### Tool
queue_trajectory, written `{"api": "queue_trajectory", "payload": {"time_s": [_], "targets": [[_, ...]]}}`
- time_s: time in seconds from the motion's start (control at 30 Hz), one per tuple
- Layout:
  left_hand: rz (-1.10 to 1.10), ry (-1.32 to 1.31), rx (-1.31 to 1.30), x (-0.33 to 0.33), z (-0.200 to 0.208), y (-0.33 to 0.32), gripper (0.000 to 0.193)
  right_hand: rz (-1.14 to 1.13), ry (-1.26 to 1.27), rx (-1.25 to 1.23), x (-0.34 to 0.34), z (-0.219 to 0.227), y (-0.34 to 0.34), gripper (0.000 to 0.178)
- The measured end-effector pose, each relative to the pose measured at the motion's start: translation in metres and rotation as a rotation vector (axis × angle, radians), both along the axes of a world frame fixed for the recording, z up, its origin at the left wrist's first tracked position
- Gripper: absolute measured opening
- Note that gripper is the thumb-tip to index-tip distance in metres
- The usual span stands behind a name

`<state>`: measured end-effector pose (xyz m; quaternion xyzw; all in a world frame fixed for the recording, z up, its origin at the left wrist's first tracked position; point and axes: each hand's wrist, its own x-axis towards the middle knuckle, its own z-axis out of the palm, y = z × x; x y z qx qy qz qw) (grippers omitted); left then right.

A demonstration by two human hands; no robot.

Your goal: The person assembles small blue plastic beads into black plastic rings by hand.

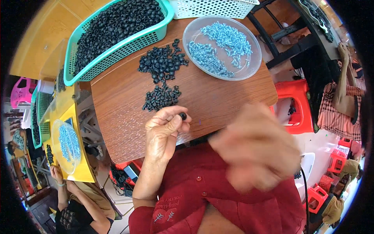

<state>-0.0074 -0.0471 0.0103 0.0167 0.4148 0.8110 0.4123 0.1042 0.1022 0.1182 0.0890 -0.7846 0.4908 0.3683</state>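
Observation:
My left hand (165, 130) is closed in a pinch near the front edge of the brown wooden tabletop (120, 117). Between its thumb and fingers sits a small round black plastic part (182, 116). My right hand (257, 148) is raised over the table's front right, smeared by motion; whether it holds anything is hidden by the blur. Just beyond the left hand lies a pile of small black ring-like pieces (161, 97). Farther back spreads a pile of larger black caps (161, 64). At the far right of the tabletop, a clear round tray (233, 75) holds many small bluish metal springs (228, 37).
A teal basket (117, 52) full of black caps stands at the back left, with a white basket (214, 8) beside it. Red stools (294, 107) are to the right. At left, another person's hands (58, 174) work at a yellow table (83, 163).

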Motion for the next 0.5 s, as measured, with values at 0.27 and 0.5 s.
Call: {"api": "queue_trajectory", "payload": {"time_s": [0.27, 0.5], "targets": [[-0.11, -0.073, 0.001, 0.019, -0.006, 0.019, 0.02, 0.227, 0.06, 0.323, 0.041, 0.065, 0.03, 0.019], [-0.134, -0.096, -0.008, 0.025, -0.017, 0.028, 0.021, 0.295, -0.072, 0.404, 0.038, 0.079, 0.06, 0.019]]}}
